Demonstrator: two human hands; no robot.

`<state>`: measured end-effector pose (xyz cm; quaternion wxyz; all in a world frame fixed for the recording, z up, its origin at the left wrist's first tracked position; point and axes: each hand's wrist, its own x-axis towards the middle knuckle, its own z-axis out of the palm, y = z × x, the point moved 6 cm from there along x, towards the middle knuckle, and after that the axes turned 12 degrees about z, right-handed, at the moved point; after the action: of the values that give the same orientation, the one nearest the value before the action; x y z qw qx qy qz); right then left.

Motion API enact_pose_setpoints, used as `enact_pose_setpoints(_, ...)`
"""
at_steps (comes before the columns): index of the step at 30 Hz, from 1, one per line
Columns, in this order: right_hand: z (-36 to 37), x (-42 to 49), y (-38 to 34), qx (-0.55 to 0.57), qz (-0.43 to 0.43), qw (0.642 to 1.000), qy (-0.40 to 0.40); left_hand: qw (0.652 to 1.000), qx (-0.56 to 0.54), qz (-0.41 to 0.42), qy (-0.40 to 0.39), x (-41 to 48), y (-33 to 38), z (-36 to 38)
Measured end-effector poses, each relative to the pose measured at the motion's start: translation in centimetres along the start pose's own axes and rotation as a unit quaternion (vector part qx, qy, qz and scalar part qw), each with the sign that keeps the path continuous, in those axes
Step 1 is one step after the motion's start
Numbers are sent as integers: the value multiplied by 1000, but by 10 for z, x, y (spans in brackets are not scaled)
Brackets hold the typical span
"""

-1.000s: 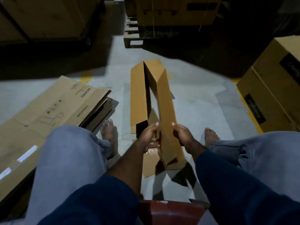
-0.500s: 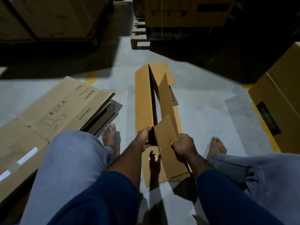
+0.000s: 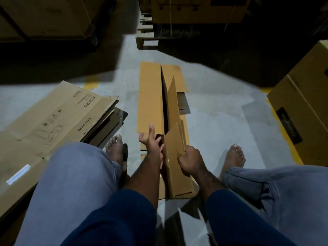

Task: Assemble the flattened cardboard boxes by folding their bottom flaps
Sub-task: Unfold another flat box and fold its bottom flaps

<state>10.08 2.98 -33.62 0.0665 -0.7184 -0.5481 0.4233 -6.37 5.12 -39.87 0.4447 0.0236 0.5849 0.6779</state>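
Observation:
A long, narrow brown cardboard box (image 3: pixel 150 98) lies on the grey floor between my feet, partly opened, with a dark slit running down its middle. My left hand (image 3: pixel 151 142) reaches under the near edge of the box's left panel, its fingers spread and fairly straight. My right hand (image 3: pixel 190 159) grips the edge of a near flap (image 3: pixel 174 148) that stands folded up from the box's right side. More flaps lie flat below the hands and at the far right of the box.
A stack of flattened printed cartons (image 3: pixel 53 125) lies on the floor at the left. Big assembled boxes (image 3: pixel 301 110) stand at the right. A wooden pallet (image 3: pixel 147 32) with cartons and dark shelving stands at the back. My knees fill the foreground.
The box has dropped lower and flatter on the floor. My left hand let go of the flap and opened, reaching under the left panel. My right hand keeps gripping the near flap.

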Motion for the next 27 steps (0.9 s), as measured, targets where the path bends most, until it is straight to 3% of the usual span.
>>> enact_pose_setpoints(3, 2, -7, -10, -4, -19, 1000, -1, 991, 95, 20, -90, -14, 10, 16)
enact_pose_setpoints(5, 11, -13, -16, -2, -28, 999, -35, 961, 201, 63, -177, -17, 23, 35)
enact_pose_setpoints(8, 23, -17, -19, -25, -31, 996, -78, 855, 439, 101, -255, -17, 36, 64)
enact_pose_setpoints(11, 22, -17, -26, -36, -40, 992, -112, 750, 608, 143, -216, -15, 47, 78)
enact_pose_setpoints(14, 12, -9, -37, -39, -42, 987, -151, 724, 641, 185, -174, -16, 55, 81)
enact_pose_setpoints(19, -42, 9, -76, -80, -64, 983, -154, 681, 656, 249, -208, -35, 82, 100)
enact_pose_setpoints(25, -121, 19, -124, 24, -59, 993, -97, 609, 658, 343, -281, -37, 160, 122)
enact_pose_setpoints(27, -146, 21, -141, -21, -103, 994, -39, 571, 673, 366, -295, -43, 187, 131)
